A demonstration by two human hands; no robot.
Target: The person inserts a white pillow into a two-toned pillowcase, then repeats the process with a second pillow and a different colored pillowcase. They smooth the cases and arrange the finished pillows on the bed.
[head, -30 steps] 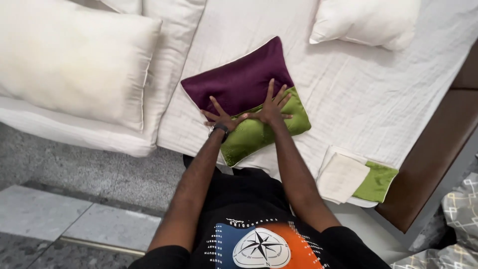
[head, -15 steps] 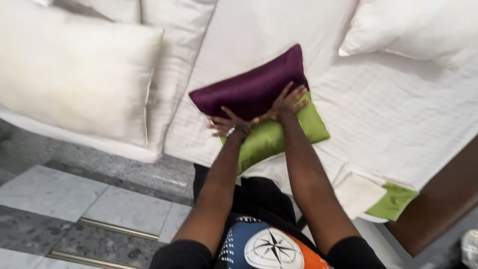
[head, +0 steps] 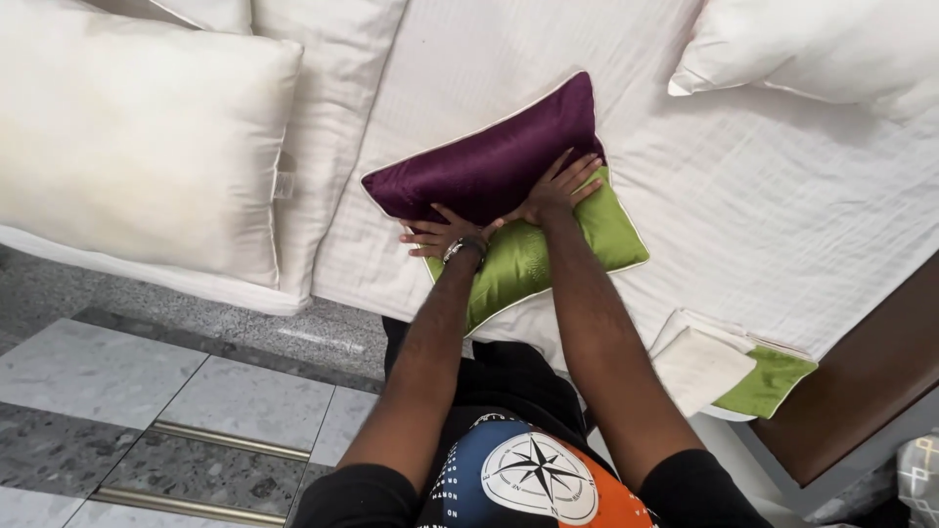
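Pressing both flat, open hands, left hand and right hand, I keep the purple cushion squared over the green cushion at twelve o'clock on the bed.

Both arms reach forward; left hand and right hand lie flat, fingers apparently spread.

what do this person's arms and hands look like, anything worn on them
Both arms are bare from the short black sleeves down. The left hand has a dark band with a metallic part, a watch or bracelet, around its wrist. The right hand wears nothing: no glove, and no ring that I can make out. The black t-shirt has a round compass-star print on blue and orange.
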